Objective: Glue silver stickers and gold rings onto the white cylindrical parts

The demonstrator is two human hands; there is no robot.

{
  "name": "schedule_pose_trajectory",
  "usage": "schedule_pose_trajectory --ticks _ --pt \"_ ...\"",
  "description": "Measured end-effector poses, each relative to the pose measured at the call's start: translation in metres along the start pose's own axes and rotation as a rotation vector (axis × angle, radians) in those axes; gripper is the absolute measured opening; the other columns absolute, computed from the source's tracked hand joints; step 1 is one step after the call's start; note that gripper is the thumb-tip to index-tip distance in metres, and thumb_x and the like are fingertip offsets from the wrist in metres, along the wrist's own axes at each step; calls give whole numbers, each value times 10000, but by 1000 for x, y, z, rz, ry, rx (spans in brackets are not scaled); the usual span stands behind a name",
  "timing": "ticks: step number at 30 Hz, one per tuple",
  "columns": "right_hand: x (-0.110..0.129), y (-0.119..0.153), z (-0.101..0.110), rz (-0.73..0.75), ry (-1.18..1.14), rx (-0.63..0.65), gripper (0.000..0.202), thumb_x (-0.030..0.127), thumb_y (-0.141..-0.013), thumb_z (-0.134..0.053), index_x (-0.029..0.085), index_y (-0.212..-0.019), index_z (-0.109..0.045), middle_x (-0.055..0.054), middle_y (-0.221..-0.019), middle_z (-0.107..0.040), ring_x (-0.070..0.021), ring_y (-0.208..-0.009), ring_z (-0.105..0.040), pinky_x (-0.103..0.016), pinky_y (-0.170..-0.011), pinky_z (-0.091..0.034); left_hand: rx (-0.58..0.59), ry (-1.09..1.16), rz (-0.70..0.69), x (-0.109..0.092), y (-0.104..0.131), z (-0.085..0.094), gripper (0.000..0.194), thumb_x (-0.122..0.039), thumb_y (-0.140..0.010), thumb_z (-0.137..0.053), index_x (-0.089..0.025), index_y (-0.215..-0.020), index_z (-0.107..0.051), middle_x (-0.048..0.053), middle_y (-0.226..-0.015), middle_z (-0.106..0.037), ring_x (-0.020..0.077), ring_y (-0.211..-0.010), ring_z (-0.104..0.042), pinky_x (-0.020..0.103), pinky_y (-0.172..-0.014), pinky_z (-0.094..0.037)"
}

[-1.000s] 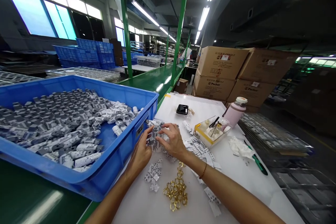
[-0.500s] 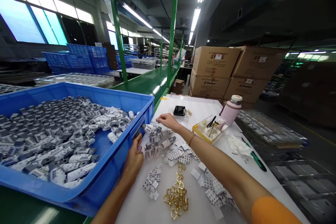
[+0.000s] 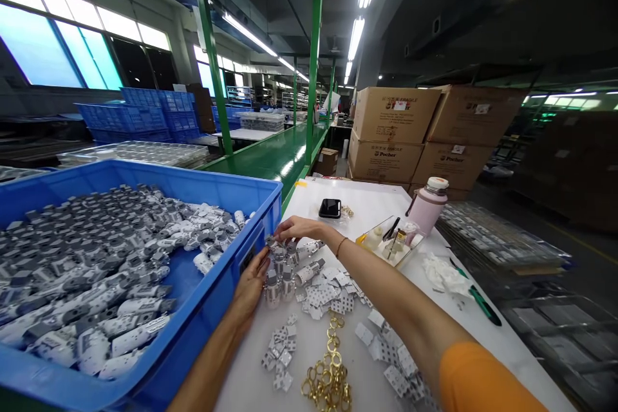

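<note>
Standing close together are white, gray-topped cylinders (image 3: 288, 278).

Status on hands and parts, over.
Right hand at far end of grey-topped parts, left hand alongside. Some standing, some lying. Blue bin close beside left hand.

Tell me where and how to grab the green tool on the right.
I'd take the green tool by its thick handle, probably from above on the near side: it lies flat, that end clear of the crumpled tissue beside its thinner far part.
</note>
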State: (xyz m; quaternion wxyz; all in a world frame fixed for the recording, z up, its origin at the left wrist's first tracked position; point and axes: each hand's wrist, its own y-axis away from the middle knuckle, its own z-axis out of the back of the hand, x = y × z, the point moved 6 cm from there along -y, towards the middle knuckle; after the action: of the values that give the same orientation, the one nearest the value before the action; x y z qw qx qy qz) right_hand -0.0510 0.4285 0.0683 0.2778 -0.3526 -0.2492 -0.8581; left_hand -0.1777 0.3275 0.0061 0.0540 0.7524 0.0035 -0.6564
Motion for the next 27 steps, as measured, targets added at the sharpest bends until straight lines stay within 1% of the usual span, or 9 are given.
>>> schedule_pose_trajectory --ticks 2,5,10,12,14,16,19,24,27 --pt "-10 5 3 13 -21 -26 253 327 -971 -617 143 -1144 -629 -70 -1111 -665 -186 -922 -674 -364 -781 -596 18 2 15 0 -1 -2 333 -350 -938 -616 -233 -1250 -623 109 -1347 -606 265 -1120 -625 492 -930 -529" --pt "-23 5 3 2 -8 -80 259 328 -971 -616 144 -1153 -626 -70 -1109 -665 -186 -917 -675 -363 -778 -597 41 9 33 -1 -2 -5 330 -350 -937 -618 -214 -1237 -626 109 -1309 -625 255 -1069 -643 479 -890 -549" --pt "-36 -7 6 -56 102 -191 312 339 -967 -618 161 -1224 -601 -91 -1225 -629 -227 -1035 -651 -424 -866 -577 45 15 48 -3 -4 -7 358 -346 -925 -636 -192 -1248 -614 109 -1282 -631 257 -1046 -650 474 -855 -562" --pt "-39 -12 6 -88 160 -173 303 336 -963 -623 164 -1212 -610 -89 -1232 -627 -231 -1047 -647 -429 -879 -572 41 10 58 -3 -4 -6 358 -351 -926 -634 -191 -1246 -614 107 -1276 -633 257 -1041 -651 472 -852 -562" --pt "-41 -17 4 -112 218 -126 297 334 -961 -628 163 -1203 -614 -87 -1217 -635 -225 -1031 -652 -425 -871 -575 36 4 66 -3 -3 -6 357 -354 -928 -631 -192 -1245 -615 106 -1272 -635 255 -1037 -652 471 -852 -562" --pt "-41 -20 2 -124 277 -92 301 332 -960 -629 160 -1206 -611 -88 -1212 -637 -223 -1024 -655 -425 -867 -576 31 -2 72 -3 -3 -6 361 -357 -928 -630 -192 -1249 -612 107 -1277 -633 258 -1043 -650 476 -858 -559" --pt "-36 -17 5 -114 363 -94 304 334 -961 -628 159 -1210 -609 -89 -1215 -634 -226 -1034 -652 -431 -875 -573 20 -4 76 -4 -2 -6 364 -363 -930 -625 -195 -1252 -612 110 -1295 -625 264 -1066 -642 488 -878 -549" --pt "-21 2 29 -72 510 -140 340 347 -962 -624 165 -1246 -588 -96 -1245 -619 -237 -1064 -642 -449 -895 -565 -28 12 79 -4 0 -6 375 -382 -933 -616 -193 -1257 -612 114 -1320 -615 280 -1123 -621 522 -931 -516" --pt "-11 9 39 -71 610 -120 345 343 -961 -625 170 -1257 -585 -101 -1279 -603 -249 -1102 -627 -467 -923 -552 -65 15 78 -4 1 -5 378 -390 -932 -615 -204 -1261 -612 115 -1348 -600 288 -1160 -603 533 -958 -498"
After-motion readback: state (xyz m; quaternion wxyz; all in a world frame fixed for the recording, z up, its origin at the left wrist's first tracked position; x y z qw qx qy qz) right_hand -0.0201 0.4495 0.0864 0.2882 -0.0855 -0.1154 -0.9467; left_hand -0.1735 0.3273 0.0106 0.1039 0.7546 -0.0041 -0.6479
